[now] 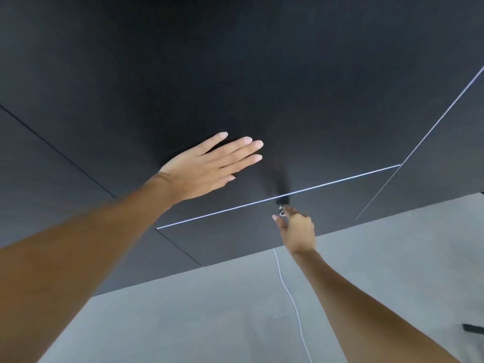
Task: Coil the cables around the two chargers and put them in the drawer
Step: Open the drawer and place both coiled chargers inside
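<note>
While the flat, open left hand [207,167] braces the dark desk top [235,74], the right hand [294,226] pinches a small metal key [282,209] on the drawer [262,226]; best to pull straight, gently.

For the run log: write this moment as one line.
left hand: open, flat on dark cabinet top | right hand: at drawer knob | chargers: unseen

White cable [290,297] cut off at bottom edge

Two bare forearms, sleeveless, left grip [207,166] and right grip [297,229] ringless.
</note>
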Motion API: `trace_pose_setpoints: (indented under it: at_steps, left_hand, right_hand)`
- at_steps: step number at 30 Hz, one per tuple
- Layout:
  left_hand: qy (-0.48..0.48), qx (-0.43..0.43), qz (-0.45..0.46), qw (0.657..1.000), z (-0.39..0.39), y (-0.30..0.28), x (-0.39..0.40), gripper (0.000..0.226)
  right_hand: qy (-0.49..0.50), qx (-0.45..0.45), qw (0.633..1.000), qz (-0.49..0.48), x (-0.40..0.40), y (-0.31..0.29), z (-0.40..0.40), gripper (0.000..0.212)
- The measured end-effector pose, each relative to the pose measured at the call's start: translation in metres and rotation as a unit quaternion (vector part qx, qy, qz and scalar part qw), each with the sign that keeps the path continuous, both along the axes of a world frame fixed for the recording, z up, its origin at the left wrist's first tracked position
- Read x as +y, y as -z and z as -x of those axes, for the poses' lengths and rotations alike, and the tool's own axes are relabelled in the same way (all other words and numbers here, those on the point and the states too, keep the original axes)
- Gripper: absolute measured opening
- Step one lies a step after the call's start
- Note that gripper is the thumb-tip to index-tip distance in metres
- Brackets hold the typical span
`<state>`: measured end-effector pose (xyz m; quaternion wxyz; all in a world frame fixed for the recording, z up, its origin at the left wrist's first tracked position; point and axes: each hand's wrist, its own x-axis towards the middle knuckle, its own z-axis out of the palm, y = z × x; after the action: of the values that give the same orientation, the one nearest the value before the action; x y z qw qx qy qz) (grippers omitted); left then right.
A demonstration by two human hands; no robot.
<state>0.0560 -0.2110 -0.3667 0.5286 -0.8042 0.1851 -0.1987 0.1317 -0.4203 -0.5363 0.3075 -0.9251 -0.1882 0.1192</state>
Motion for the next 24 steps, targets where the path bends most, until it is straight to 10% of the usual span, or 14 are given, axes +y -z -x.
trace_pose_setpoints:
  at_steps: [6, 24]
  left_hand:
    - [0.039, 0.003, -0.018, 0.999, -0.005, 0.001, 0.004, 0.061]
    - [0.039, -0.034, -0.030, 0.998, -0.005, -0.002, 0.005, 0.059]
  right_hand:
    - [0.198, 0.039, 0.963, -0.178, 0.021, 0.014, 0.004, 0.022]
    - [0.234, 0.083, 0.941, -0.229, 0.002, 0.033, 0.019, 0.012]
